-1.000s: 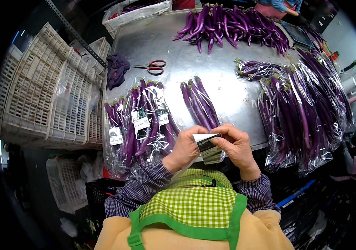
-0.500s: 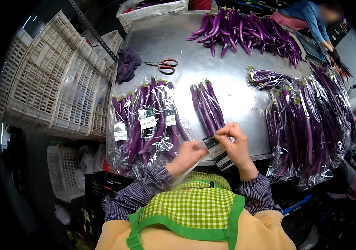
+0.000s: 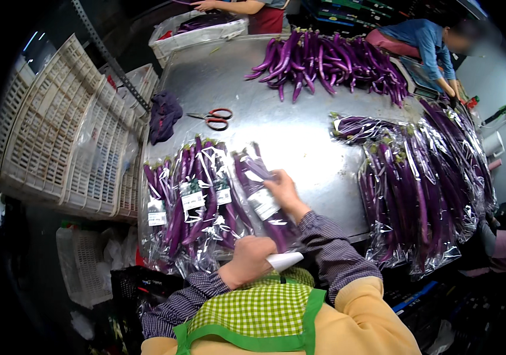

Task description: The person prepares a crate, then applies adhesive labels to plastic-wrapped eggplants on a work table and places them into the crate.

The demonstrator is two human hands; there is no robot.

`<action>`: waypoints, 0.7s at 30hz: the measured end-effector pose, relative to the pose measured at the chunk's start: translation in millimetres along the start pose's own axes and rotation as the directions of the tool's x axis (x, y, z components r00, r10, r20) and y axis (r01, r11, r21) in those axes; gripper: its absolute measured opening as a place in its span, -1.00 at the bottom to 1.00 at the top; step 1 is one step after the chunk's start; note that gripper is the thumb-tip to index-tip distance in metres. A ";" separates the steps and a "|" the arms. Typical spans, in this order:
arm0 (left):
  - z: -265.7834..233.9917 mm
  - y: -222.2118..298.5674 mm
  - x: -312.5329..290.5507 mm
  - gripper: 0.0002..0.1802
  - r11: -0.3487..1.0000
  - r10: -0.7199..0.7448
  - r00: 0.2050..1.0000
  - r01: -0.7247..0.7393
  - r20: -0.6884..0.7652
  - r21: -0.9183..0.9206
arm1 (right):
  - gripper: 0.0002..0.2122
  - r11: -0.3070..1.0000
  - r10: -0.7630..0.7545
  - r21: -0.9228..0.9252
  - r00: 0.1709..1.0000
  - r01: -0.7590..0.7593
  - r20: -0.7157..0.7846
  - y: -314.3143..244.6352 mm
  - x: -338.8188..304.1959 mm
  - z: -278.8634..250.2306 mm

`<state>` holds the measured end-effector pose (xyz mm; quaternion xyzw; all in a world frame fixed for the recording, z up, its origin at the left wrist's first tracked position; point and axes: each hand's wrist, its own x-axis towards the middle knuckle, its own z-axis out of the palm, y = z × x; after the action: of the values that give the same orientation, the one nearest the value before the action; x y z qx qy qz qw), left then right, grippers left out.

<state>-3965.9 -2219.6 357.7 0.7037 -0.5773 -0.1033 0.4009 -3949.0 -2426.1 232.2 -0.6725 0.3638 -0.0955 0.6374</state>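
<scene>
My left hand (image 3: 247, 260) is closed around a folded or rolled strip of white paper (image 3: 285, 260) just above the table's near edge. Beyond it, my right hand (image 3: 284, 190) grips the right side of a clear bag of long purple eggplants (image 3: 257, 168), slightly blurred. A white label (image 3: 263, 204) lies on that bag's front. Right up against it on the left are several labelled bags of eggplants (image 3: 194, 177), laid side by side with stem ends pointing away from me.
On the metal table (image 3: 318, 160) lie red-handled scissors (image 3: 214, 118), a dark cloth (image 3: 164, 117), a loose eggplant heap (image 3: 330, 62) and unlabelled bagged eggplants (image 3: 419, 189). White crates (image 3: 52, 130) stand left. Two people work at the far side, one beside a scale (image 3: 421, 77).
The label that was in my right hand is now on the bag of eggplants. That bag has shifted left against the labelled ones. My view has turned slightly.
</scene>
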 end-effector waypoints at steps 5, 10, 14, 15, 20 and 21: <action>2.0 -3.5 8.4 -0.69 0.966 -0.008 0.999 -0.003 -0.042 -0.258 | -0.40 0.966 -0.192 -0.224 0.941 0.131 -0.278 9.3 40.4 -15.6; 1.0 3.6 15.3 -0.81 0.905 0.000 0.994 -0.045 -0.106 -0.423 | -0.37 0.749 -0.334 -0.619 0.673 -0.235 -0.660 -6.3 132.2 -175.4; 14.2 11.9 13.8 -0.83 0.888 -0.116 0.993 0.110 0.013 -0.447 | -0.33 0.311 0.142 -0.750 0.809 -0.584 -0.571 -26.1 164.9 -241.0; 18.7 6.6 9.8 -0.83 0.883 -0.134 0.988 0.155 0.078 -0.443 | -0.32 0.272 0.210 -0.759 0.806 -0.591 -0.553 -27.5 171.5 -239.4; 45.1 -27.2 7.7 -0.88 0.994 -0.090 0.996 0.090 -0.007 0.066 | -0.62 0.759 0.297 -0.203 0.607 -0.619 -0.737 -37.9 182.1 -206.0; 51.0 -32.9 8.5 -0.87 0.988 -0.125 0.992 0.123 0.018 0.088 | -0.56 0.814 0.312 -0.141 0.629 -0.563 -0.712 -28.6 191.6 -212.3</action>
<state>-3970.3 -2249.5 304.3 0.7538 -0.5411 -0.1113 0.3559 -3926.8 -2712.6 230.4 -0.5849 0.7301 -0.0992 0.3392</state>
